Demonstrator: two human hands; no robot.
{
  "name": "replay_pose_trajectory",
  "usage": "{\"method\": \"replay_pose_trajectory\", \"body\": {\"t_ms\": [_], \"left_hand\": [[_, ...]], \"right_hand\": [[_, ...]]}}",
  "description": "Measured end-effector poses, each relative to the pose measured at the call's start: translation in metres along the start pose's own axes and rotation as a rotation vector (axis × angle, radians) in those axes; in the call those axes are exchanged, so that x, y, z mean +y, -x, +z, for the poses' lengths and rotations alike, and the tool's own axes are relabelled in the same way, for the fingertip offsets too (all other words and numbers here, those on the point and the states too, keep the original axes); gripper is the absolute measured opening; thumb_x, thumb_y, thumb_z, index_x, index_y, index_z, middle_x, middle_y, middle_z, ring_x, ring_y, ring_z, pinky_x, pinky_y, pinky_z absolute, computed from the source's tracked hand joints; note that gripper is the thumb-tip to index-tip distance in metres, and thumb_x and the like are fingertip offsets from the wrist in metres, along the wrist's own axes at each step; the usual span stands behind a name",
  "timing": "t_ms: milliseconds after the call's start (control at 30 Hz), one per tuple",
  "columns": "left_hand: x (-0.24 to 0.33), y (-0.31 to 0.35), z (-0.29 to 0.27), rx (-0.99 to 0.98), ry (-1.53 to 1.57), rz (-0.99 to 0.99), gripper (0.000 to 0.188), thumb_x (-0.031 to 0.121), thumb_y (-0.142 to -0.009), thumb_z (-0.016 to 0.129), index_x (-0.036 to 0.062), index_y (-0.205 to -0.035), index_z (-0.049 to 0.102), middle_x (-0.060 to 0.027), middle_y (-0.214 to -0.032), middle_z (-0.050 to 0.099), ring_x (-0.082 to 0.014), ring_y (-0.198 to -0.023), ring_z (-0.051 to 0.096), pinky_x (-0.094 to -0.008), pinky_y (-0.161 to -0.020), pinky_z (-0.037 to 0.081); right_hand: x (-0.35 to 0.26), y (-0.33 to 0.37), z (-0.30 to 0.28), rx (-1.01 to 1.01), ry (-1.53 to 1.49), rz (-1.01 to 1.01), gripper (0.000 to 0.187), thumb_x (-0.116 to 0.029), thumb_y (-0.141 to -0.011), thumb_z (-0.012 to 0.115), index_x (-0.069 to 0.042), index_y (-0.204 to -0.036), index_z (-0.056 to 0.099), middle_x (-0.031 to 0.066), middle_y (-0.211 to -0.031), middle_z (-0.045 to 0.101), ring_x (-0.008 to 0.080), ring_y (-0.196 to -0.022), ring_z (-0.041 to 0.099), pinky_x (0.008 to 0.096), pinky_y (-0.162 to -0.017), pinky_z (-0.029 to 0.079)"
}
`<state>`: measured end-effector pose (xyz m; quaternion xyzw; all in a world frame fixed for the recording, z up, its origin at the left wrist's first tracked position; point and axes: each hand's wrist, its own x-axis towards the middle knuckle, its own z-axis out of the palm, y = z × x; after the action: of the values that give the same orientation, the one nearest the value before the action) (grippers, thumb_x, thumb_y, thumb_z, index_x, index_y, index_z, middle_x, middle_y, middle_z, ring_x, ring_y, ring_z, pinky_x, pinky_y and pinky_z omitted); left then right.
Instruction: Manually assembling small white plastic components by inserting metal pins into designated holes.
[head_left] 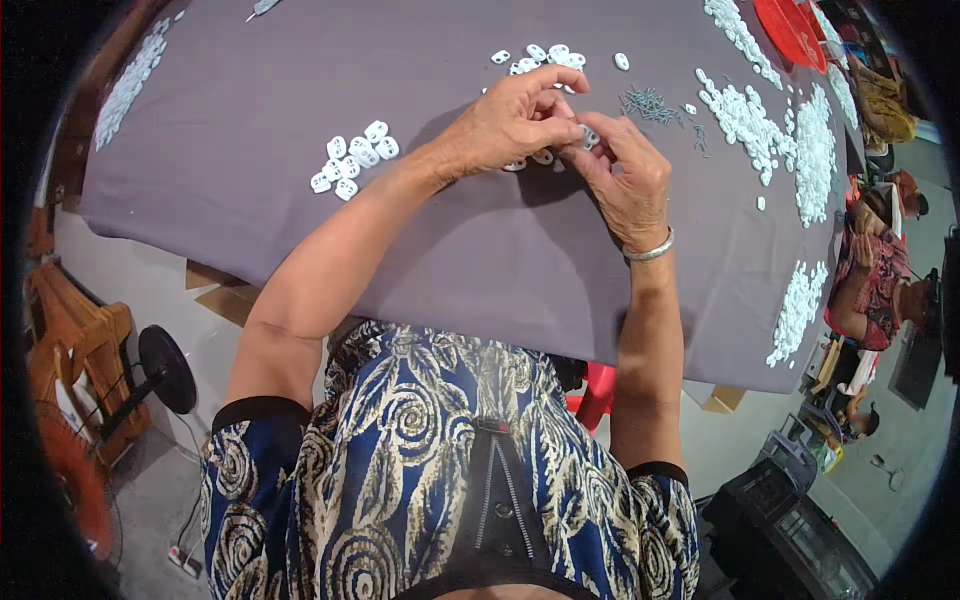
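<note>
While right hand (635, 180) pinches white piece (590, 138) — left grip (515, 125) unclear, near cloth edge (588, 352) bare

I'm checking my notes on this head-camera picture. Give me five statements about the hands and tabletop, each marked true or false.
1. The right hand holds a small white oval plastic piece. True.

2. The left hand rests well away from the right hand. False: the two hands come together near that piece.

3. A shiny silver-coloured bangle circles the right wrist. True.

4. The heap of thin grey pins lies left of the left hand. False: it lies to the right of it, beyond the right hand.

5. The smooth fabric tablecloth is greyish. True.
</note>
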<state>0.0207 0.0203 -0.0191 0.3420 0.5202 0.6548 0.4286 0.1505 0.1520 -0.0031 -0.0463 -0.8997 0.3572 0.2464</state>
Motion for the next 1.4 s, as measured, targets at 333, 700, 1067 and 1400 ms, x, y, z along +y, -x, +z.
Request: {"method": "replay_pose_trajectory", "body": {"t_ms": [333, 700, 1067, 1400], "left_hand": [[-0.003, 0.002, 0.003, 0.044, -0.047, -0.001, 0.036, 0.006, -0.090, 0.062, 0.0043, -0.124, 0.050, 0.0018, -0.082, 0.058, -0.0056, -0.074, 0.055, -0.0210, -0.063, 0.044], [0.005, 0.002, 0.001, -0.010, -0.058, -0.085, 0.034, 0.009, -0.091, 0.060, 0.0049, -0.123, 0.049, 0.0035, -0.078, 0.057, -0.0049, -0.075, 0.056, -0.0209, -0.064, 0.043], [0.001, 0.010, 0.030, 0.078, 0.236, 0.112, 0.044, 0.032, -0.096, 0.044, -0.0017, -0.122, 0.051, -0.0113, -0.107, 0.059, -0.0162, -0.099, 0.055, -0.0304, -0.091, 0.043], [-0.002, 0.021, 0.058, 0.498, 0.147, 0.208, 0.049, 0.035, -0.101, 0.034, -0.0032, -0.082, 0.058, -0.0109, -0.078, 0.063, -0.0183, -0.075, 0.061, -0.0302, -0.074, 0.049]], "right_hand": [[-0.003, 0.002, 0.002, 0.013, 0.036, -0.015, 0.031, -0.005, -0.077, 0.075, -0.005, -0.105, 0.063, 0.0024, -0.079, 0.057, 0.0101, -0.059, 0.051, 0.0248, -0.054, 0.044], [0.004, 0.003, 0.004, -0.177, 0.258, -0.052, 0.020, -0.018, -0.086, 0.065, -0.004, -0.088, 0.052, 0.0148, -0.080, 0.056, 0.0348, -0.069, 0.058, 0.0424, -0.059, 0.046], [-0.014, 0.010, 0.012, -0.068, 0.069, -0.061, 0.022, -0.020, -0.088, 0.063, -0.002, -0.094, 0.051, 0.0166, -0.075, 0.060, 0.0378, -0.070, 0.061, 0.0446, -0.059, 0.049], [-0.020, 0.011, 0.042, -0.045, 0.008, -0.029, 0.023, -0.020, -0.089, 0.058, -0.001, -0.102, 0.056, 0.0197, -0.080, 0.064, 0.0403, -0.074, 0.063, 0.0462, -0.066, 0.051]]}}
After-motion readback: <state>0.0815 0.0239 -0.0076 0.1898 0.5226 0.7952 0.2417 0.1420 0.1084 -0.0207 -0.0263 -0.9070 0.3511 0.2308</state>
